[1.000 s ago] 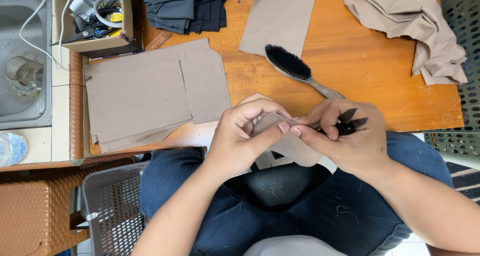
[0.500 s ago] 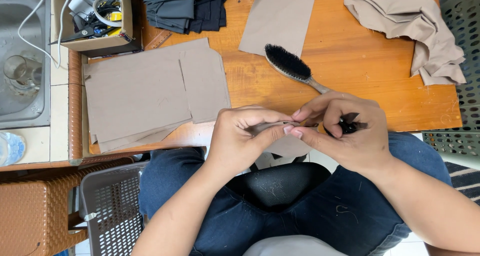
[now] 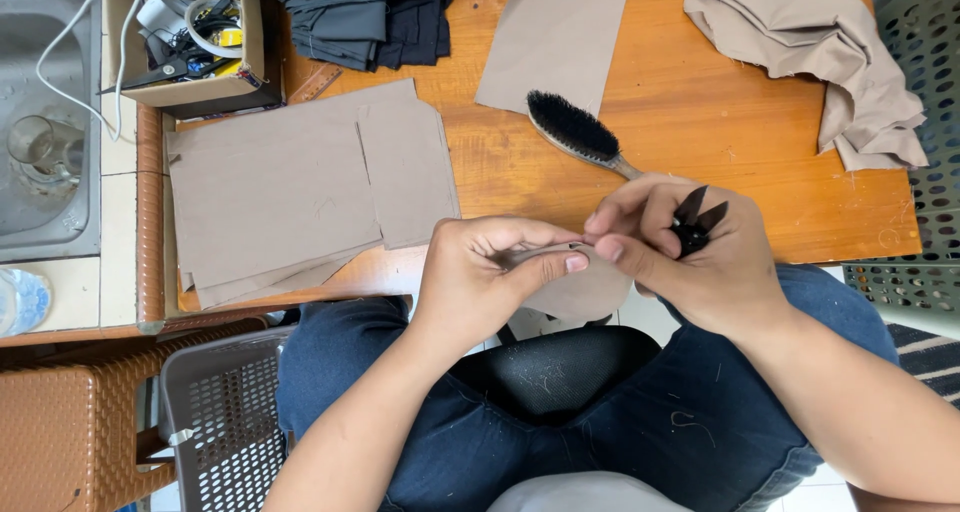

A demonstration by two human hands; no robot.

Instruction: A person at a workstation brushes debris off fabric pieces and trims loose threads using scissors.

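Pinched between left hand (image 3: 480, 277) and right hand (image 3: 690, 257): small taupe fabric piece (image 3: 575, 287), held over lap, just off table edge (image 3: 860, 247). Black snips (image 3: 697, 222) tucked in right palm. Brush (image 3: 580, 132) close behind.

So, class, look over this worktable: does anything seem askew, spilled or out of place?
Nothing is spilled or damaged. The tan cloth lies crumpled at the table's far right corner, and the stacked brown sheets are fanned unevenly.

Orange wooden table (image 3: 700, 142) bears fabric pieces (image 3: 300, 192), brush (image 3: 575, 129), box (image 3: 195, 90)
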